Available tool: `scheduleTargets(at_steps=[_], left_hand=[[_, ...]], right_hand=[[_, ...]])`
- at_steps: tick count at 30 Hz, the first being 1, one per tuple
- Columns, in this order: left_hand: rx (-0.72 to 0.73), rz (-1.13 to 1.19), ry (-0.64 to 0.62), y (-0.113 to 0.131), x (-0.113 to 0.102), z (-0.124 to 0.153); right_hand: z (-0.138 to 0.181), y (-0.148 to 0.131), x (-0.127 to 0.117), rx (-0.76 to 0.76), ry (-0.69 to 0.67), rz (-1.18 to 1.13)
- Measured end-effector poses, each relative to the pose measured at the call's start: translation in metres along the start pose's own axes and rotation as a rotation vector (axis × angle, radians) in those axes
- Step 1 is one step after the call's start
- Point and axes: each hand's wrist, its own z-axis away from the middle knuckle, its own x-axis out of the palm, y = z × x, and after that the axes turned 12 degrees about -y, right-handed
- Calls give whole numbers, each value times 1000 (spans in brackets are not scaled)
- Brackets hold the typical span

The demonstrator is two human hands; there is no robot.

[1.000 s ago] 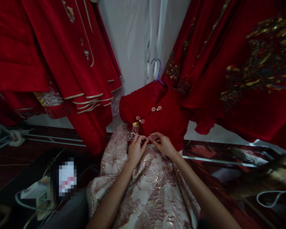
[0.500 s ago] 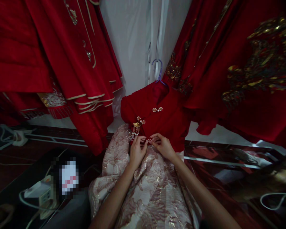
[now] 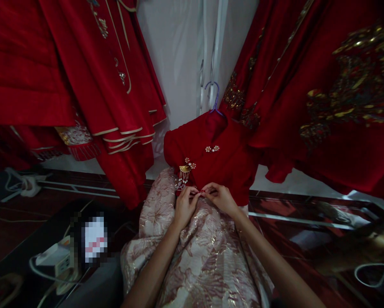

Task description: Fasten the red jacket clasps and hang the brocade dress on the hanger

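A red short-sleeved top [image 3: 224, 171] hangs on a purple hanger [image 3: 216, 96], its lower end lying over pale pink and gold brocade cloth [image 3: 208, 256]. Pearl flower clasps [image 3: 212, 149] sit near its neckline, and a gold fan-shaped ornament [image 3: 184, 169] with bead tassels is on its left side. At the top's lower edge, my left hand [image 3: 186, 207] is closed in a pinch. My right hand [image 3: 220, 199] pinches right beside it, fingertips of both hands meeting. A small red strip shows between the fingers; most of it is hidden.
Red garments with cream piping [image 3: 115, 115] hang at left; a red one with gold sequin embroidery [image 3: 349, 81] hangs at right. On a dark surface at lower left lie a white power strip [image 3: 63, 261] and a blurred-out screen [image 3: 95, 239]. A metal rail [image 3: 301, 220] runs low behind.
My hands have come closer together, so the small red strip between them shows less. The whole view has shifted slightly; the top and hanging garments stay in place.
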Motion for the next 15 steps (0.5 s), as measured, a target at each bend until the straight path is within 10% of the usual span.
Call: scheduleTargets(at_steps=[15], left_hand=[[32, 11, 76, 6, -2, 2]], right_hand=[[-1, -2, -3, -5, -41, -42]])
